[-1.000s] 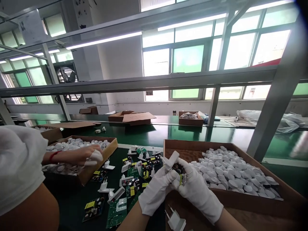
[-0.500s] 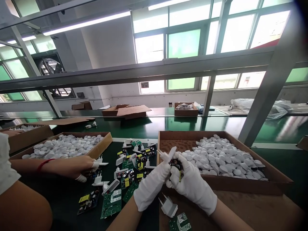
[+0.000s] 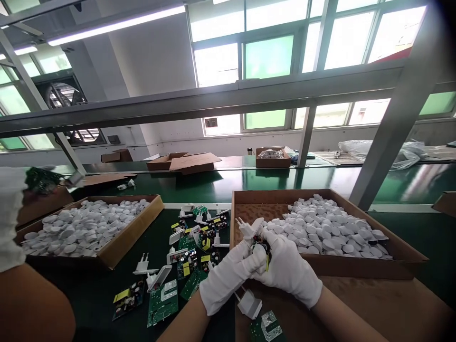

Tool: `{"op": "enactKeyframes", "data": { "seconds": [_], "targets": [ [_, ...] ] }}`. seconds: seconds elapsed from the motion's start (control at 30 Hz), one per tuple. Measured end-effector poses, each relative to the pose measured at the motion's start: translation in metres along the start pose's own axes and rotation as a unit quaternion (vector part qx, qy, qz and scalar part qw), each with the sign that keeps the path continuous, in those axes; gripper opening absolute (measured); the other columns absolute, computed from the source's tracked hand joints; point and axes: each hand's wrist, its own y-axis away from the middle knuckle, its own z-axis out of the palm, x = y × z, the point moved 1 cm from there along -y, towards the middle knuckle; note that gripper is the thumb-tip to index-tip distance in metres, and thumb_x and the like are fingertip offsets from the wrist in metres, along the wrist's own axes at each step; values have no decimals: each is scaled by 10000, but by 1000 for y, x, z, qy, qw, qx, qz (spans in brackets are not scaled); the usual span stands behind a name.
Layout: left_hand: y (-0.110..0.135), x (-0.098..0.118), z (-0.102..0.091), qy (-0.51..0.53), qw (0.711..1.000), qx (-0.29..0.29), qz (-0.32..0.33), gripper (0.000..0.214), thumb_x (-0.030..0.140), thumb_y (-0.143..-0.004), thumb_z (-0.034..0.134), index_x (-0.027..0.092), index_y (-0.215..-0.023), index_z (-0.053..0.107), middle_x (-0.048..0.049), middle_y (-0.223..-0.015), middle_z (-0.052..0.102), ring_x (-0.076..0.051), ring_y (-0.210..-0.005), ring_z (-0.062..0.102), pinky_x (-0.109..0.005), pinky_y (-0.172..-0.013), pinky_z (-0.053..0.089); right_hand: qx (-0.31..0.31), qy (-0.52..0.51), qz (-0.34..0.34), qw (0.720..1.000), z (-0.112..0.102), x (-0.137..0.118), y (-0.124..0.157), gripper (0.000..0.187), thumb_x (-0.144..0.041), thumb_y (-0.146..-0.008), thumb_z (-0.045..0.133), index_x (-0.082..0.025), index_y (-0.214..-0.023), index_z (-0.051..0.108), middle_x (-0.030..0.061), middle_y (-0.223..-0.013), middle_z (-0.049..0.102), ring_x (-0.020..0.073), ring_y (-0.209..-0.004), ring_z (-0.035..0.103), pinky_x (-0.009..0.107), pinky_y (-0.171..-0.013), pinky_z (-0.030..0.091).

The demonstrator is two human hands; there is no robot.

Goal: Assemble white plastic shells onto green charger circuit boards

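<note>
The left hand (image 3: 226,275) and the right hand (image 3: 290,268), both in white gloves, meet over the edge of the brown cardboard (image 3: 342,304), their fingers curled close together. The left fingers are closed on a white two-pin plug housing (image 3: 248,229), which pokes up above the fingertips, its pins slanting up and to the left. The right fingers are bent round a small populated circuit board (image 3: 261,243) — it sits in the gap between the two hands, just below and to the right of the housing, with a strip of yellow showing low against the right-hand fingers. Most of the board is covered by the gloves (whether it touches the housing, I cannot tell).

Right below the hands, a white plug adapter (image 3: 250,304) lies on the cardboard with its pins towards the upper left, and a green circuit board (image 3: 268,327) lies just beside it. Beyond the right hand stands a shallow carton (image 3: 359,267) holding a heap of white plastic covers (image 3: 331,228).

To the left of the hands, a jumble of circuit boards and plug housings (image 3: 199,237) is spread over the dark green worktop (image 3: 89,285). Past that is a second carton (image 3: 133,232) of similar white pieces — and at the far left edge, a co-worker's white sleeve (image 3: 10,218).
</note>
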Motion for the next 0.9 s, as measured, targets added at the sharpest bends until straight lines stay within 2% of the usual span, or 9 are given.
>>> {"op": "enactKeyframes", "data": {
  "seconds": [0.17, 0.3, 0.43, 0.53, 0.6, 0.67, 0.73, 0.8, 0.9],
  "targets": [
    [2, 7, -2, -28, 998, 40, 46, 506, 568, -752, 412, 154, -978, 596, -37, -726, 517, -143, -752, 463, -260, -850, 324, 8, 25, 22, 999, 2, -2, 1, 330, -338, -543, 560, -177, -830, 531, 26, -675, 581, 189, -650, 557, 305, -628, 434],
    [2, 8, 6, 21, 999, 30, 10, 360, 422, -748, 543, 157, -990, 584, -1, -636, 474, -106, -626, 432, -232, -699, 375, 40, 55, -11, 998, 5, 0, 2, 371, -328, -577, 533, -163, -909, 534, 43, -705, 594, 197, -651, 562, 310, -616, 436],
    [1, 2, 9, 46, 998, 51, 16, 379, 347, -723, 601, 180, -1058, 539, 21, -629, 453, -82, -607, 393, -195, -662, 357, 71, 71, -40, 994, 6, 1, 3, 349, -298, -603, 500, -157, -920, 534, 45, -688, 601, 186, -609, 561, 287, -574, 436],
    [0, -1, 6, 50, 998, 31, 31, 290, 417, -736, 560, 145, -823, 613, 18, -585, 433, -74, -545, 372, -180, -583, 356, 79, 69, -35, 994, 8, 0, 4, 332, -288, -612, 494, -157, -914, 529, 52, -694, 603, 189, -615, 564, 294, -585, 446],
    [0, 0, 5, 55, 997, 22, 48, 366, 488, -752, 494, 144, -714, 616, -2, -611, 462, -85, -564, 405, -184, -598, 374, 83, 66, -21, 994, 11, 0, 5, 353, -289, -613, 502, -150, -937, 518, 60, -714, 607, 202, -639, 569, 314, -604, 453],
    [0, 4, 4, 72, 995, 30, 64, 391, 524, -756, 453, 178, -818, 623, -17, -711, 515, -109, -676, 462, -195, -701, 388, 102, 72, -7, 992, 15, 1, 6, 389, -274, -635, 492, -136, -999, 490, 72, -758, 611, 215, -677, 574, 338, -633, 457],
    [0, 6, 5, 95, 992, 49, 63, 367, 506, -747, 487, 224, -961, 587, -8, -775, 541, -123, -773, 482, -209, -782, 374, 123, 75, -7, 990, 18, 1, 7, 436, -266, -661, 482, -119, -1071, 449, 91, -835, 610, 224, -742, 575, 356, -680, 457],
    [-1, 8, 6, 88, 993, 53, 53, 340, 490, -755, 489, 195, -864, 618, -2, -665, 530, -118, -692, 493, -218, -763, 391, 116, 59, -12, 991, 17, 1, 7, 499, -296, -654, 512, -107, -1108, 422, 110, -911, 598, 230, -805, 569, 361, -724, 453],
    [-1, 9, 7, 54, 995, 73, 43, 419, 520, -758, 458, 146, -665, 623, -2, -541, 491, -110, -596, 488, -234, -755, 408, 47, 17, -16, 999, 11, 0, 5, 660, -381, -568, 609, -127, -1141, 403, 112, -977, 578, 245, -864, 556, 368, -744, 449]
  ]
}}
